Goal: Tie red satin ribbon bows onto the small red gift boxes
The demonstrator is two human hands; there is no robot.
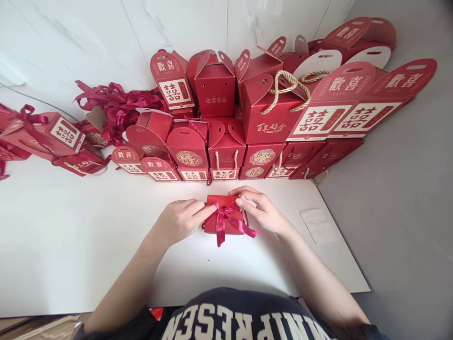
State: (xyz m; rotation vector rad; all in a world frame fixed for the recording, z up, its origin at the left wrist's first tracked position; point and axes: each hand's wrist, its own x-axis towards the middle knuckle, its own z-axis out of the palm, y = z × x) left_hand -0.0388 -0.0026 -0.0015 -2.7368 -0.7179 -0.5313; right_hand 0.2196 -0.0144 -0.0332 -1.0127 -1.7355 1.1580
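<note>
A small red gift box [229,225] lies on the white table [88,245] in front of me, with a dark red satin ribbon [223,218] tied in a bow on top. My left hand [180,218] pinches the left loop of the bow. My right hand [260,210] pinches the right loop, with its fingers curled over the box's top edge. The ribbon tails hang down over the front of the box.
Many red gift boxes [269,118] with gold characters and rope handles are stacked along the marble wall behind. A heap of red ribbons [116,106] and ribbon-tied boxes [53,134] sit at the left. A small paper slip [318,225] lies at the right, near the table's right edge.
</note>
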